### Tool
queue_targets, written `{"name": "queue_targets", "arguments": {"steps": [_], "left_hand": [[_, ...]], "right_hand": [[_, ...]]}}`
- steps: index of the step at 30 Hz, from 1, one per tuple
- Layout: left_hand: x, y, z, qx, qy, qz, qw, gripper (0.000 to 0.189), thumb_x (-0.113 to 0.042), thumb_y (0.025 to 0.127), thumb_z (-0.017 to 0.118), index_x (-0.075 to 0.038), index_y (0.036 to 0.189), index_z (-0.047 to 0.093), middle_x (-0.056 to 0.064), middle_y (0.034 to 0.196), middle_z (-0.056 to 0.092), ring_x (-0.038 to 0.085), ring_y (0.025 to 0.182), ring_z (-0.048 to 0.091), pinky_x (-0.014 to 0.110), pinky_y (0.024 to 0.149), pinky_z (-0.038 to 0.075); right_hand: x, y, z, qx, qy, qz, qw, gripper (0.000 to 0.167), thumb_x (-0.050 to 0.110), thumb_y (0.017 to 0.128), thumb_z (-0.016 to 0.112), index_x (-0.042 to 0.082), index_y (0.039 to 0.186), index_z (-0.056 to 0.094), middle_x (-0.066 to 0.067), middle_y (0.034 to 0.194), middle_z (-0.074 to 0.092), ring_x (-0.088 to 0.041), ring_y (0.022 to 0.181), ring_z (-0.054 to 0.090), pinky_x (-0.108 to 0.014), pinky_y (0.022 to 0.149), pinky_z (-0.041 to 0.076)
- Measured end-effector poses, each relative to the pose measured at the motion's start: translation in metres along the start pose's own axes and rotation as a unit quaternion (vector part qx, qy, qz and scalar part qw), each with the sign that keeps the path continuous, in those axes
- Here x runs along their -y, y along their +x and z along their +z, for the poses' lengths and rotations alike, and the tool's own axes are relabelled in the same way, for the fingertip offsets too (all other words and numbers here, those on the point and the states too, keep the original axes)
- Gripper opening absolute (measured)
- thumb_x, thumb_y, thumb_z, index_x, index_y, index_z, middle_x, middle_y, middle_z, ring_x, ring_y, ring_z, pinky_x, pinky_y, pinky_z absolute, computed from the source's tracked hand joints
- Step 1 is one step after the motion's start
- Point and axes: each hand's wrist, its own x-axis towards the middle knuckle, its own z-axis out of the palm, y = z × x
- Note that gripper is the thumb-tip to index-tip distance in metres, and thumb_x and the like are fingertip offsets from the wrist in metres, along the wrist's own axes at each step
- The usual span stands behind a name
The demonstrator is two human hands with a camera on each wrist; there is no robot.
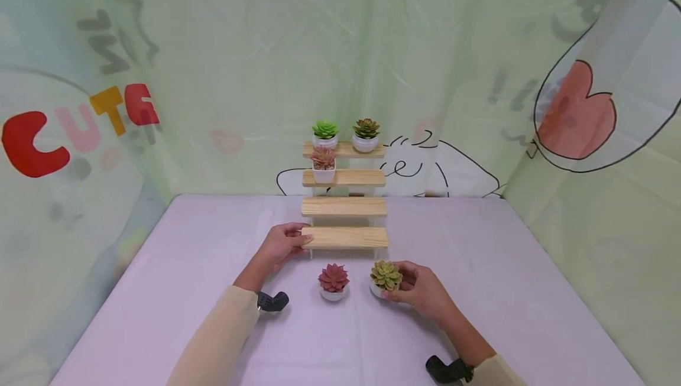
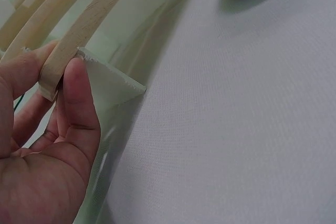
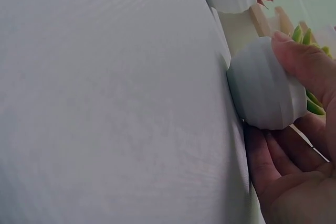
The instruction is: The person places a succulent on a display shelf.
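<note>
Succulent (image 1: 386, 275) rosette-up, shelf planks (image 1: 346, 237) left-to-right

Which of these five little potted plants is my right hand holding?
The yellow-green plant on the table, right of the red plant. Your right hand grips its white pot; the other four are untouched.

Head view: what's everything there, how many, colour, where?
table: 1, lilac, underneath
shelf: 1, pale wood, rear
green plant: 1, white pot, top step, left
brownish plant: 1, white pot, top step, right
pink plant: 1, white pot, next step down, left
red plant: 1, white pot, before shelf
yellowish plant: 1, white pot, right of red
backdrop: count unclear, green, printed, behind and beside table
sleeves: 2, cream, bottom edge
wrist devices: 2, black, beside sleeves
left hand: 1, gripping bottom step
right hand: 1, holding yellowish plant
</note>
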Motion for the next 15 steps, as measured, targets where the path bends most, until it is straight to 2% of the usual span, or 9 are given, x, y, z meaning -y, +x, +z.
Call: {"name": "queue_targets", "arguments": {"steps": [5, 12, 15], "left_hand": [[0.0021, 0.0, -0.0019, -0.008, 0.001, -0.008, 0.9999, 0.047, -0.008, 0.093, 0.075, -0.004, 0.138, 0.062, 0.011, 0.107, 0.064, 0.017, 0.083, 0.066, 0.027, 0.072, 0.062], [0.0014, 0.0024, -0.001, -0.008, -0.01, -0.001, 0.9999, 0.047, -0.005, 0.094, 0.074, -0.001, 0.138, 0.061, 0.01, 0.105, 0.063, 0.015, 0.08, 0.066, 0.025, 0.068, 0.062], [0.0015, 0.0024, 0.0, -0.004, -0.009, -0.002, 0.9999, 0.046, -0.005, 0.094, 0.073, -0.001, 0.138, 0.061, 0.009, 0.104, 0.063, 0.015, 0.08, 0.066, 0.025, 0.068, 0.062]], "right_hand": [[0.0001, 0.0009, 0.0012, -0.001, 0.007, -0.006, 1.0, 0.068, 0.021, 0.074, 0.093, 0.002, 0.132, 0.064, -0.017, 0.131, 0.068, -0.025, 0.116, 0.07, -0.027, 0.092, 0.06], [0.0002, 0.0058, 0.0005, -0.018, 0.004, -0.017, 0.9997, 0.065, 0.021, 0.074, 0.093, 0.005, 0.131, 0.066, -0.014, 0.128, 0.069, -0.021, 0.109, 0.07, -0.022, 0.088, 0.06], [0.0033, 0.0073, 0.0005, -0.026, 0.018, -0.017, 0.9993, 0.064, 0.021, 0.075, 0.093, 0.006, 0.131, 0.066, -0.014, 0.128, 0.069, -0.023, 0.11, 0.071, -0.024, 0.087, 0.061]]}}
